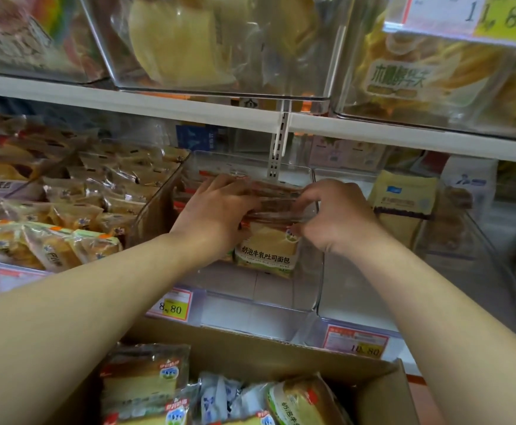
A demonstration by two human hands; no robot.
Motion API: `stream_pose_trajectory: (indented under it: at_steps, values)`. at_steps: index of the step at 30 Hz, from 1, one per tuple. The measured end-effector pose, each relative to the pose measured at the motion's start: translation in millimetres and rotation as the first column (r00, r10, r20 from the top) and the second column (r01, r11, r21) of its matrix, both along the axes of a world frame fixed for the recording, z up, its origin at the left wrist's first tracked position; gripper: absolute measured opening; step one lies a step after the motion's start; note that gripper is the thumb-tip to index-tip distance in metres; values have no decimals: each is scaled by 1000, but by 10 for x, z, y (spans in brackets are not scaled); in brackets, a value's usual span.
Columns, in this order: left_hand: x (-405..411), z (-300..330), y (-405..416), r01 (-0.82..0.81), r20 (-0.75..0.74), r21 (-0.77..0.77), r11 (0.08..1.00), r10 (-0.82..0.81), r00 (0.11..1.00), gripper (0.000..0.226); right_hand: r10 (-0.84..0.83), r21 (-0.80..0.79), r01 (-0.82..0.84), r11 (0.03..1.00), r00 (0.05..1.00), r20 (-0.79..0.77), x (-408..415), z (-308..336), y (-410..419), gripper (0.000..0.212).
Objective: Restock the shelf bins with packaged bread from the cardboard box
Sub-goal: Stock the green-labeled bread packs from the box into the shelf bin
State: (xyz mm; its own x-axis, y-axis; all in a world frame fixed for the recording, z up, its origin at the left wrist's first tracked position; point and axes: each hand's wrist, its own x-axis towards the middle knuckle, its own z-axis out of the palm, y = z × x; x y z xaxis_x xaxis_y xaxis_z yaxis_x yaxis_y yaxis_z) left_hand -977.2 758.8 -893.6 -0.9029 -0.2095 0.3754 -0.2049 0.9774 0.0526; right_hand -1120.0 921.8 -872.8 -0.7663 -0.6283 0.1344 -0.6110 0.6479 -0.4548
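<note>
Both hands reach into a clear plastic shelf bin (305, 299) on the middle shelf. My left hand (216, 207) and my right hand (333, 216) grip the two ends of a packaged bread loaf (276, 202) in clear wrap, held flat above another toast bread package (269, 250) with a yellow-green label that stands in the bin. At the bottom of the view, the open cardboard box (281, 348) holds several more bread packages (146, 384).
A brown cardboard divider (155, 207) bounds the bin's left side, and past it lie piles of small wrapped buns (75, 197). Price tags (173, 306) line the shelf front. Clear bins of bread (213, 44) hang on the shelf above. A yellow bread bag (404, 197) stands in the bin to the right.
</note>
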Motion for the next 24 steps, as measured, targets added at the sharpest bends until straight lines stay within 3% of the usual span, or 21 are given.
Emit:
stream_pose_trajectory:
  at_steps: [3, 7, 10, 18, 24]
  values:
    - [-16, 16, 0, -2, 17, 51, 999, 1, 1000, 54, -21, 25, 21, 999, 1000, 9, 1, 3, 7, 33]
    - [-14, 35, -36, -18, -12, 222, 975, 21, 1000, 35, -54, 41, 54, 998, 999, -5, 20, -18, -9, 34]
    - [-8, 27, -53, -63, 0, 246, 967, 65, 998, 28, -53, 51, 53, 997, 999, -2, 32, -24, -6, 32]
    - [15, 73, 67, -105, 33, 241, 965, 100, 994, 30, -8, -8, 8, 1000, 999, 54, 105, 38, 53, 42]
    - [405, 194, 168, -97, -35, 329, 939, 114, 993, 46, 112, -48, -113, 992, 993, -35, 354, 271, 214, 27]
